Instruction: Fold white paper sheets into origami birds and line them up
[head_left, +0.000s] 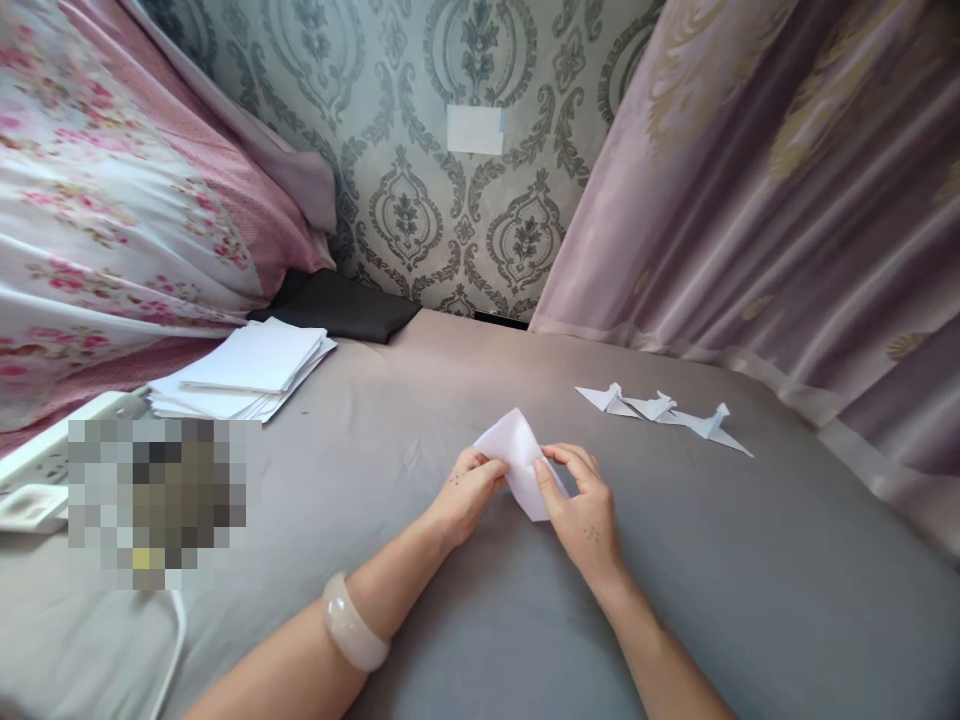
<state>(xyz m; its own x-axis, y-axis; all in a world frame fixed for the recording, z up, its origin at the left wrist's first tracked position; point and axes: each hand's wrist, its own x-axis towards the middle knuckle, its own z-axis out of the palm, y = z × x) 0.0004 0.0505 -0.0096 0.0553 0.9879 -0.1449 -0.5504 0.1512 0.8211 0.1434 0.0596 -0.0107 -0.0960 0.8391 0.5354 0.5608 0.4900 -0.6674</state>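
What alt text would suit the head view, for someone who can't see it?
Two bare hands, left and right, hold a partly folded sheet of white paper above a grey cloth surface. Three folded paper figures lie to the right; a stack of white paper lies at the far left.
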